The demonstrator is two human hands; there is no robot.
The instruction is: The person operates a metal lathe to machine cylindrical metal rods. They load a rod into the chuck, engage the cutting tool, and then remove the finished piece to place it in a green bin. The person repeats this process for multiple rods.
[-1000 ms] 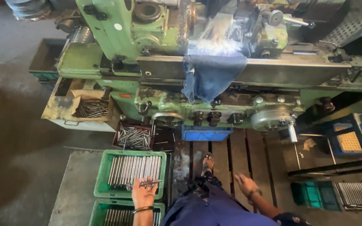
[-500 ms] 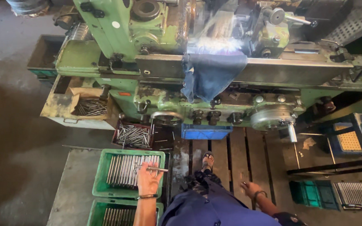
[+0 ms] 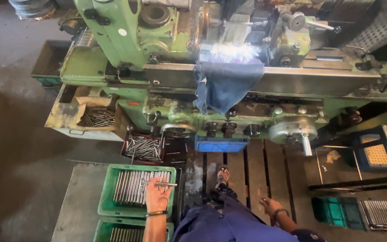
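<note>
– Metal rod (image 3: 160, 183): position and grip?

– Pinched in the fingers of the left hand (image 3: 157, 198), lying crosswise over the lengthwise row of rods in the green crate (image 3: 106, 207). Right hand (image 3: 272, 207) hanging beside the thigh, fingers loosely curled, apparently empty, though too small to confirm.

– Change over the last second?

– Left hand moved forward from the near rim of the crate to above its right half. Same rod carried along, now clear of the row rather than lying in it. Right hand shifted only slightly, low over the wooden floor slats (image 3: 254, 172). Read as one rod separated from the stock and in hand; the rest undisturbed.

– Surroundings, working outward?

– Second green crate (image 3: 113, 229) just nearer, also holding rods, both on a grey metal worktop (image 3: 75, 201). Dark red tray (image 3: 143, 148) of loose rods beyond. Sandalled foot (image 3: 222, 172) on the slats. Further off, the green lathe (image 3: 126, 40) with a blue cloth (image 3: 225, 87) draped over its bed.

– Hidden or doubtful?

– Second crate cut off by the lower edge. Left palm turned down, so contact points under the rod not visible. Chuck area behind the cloth largely covered and glary. Unable to tell whether any workpiece sits in the machine. Rods at the far right corner too small to compare.
</note>
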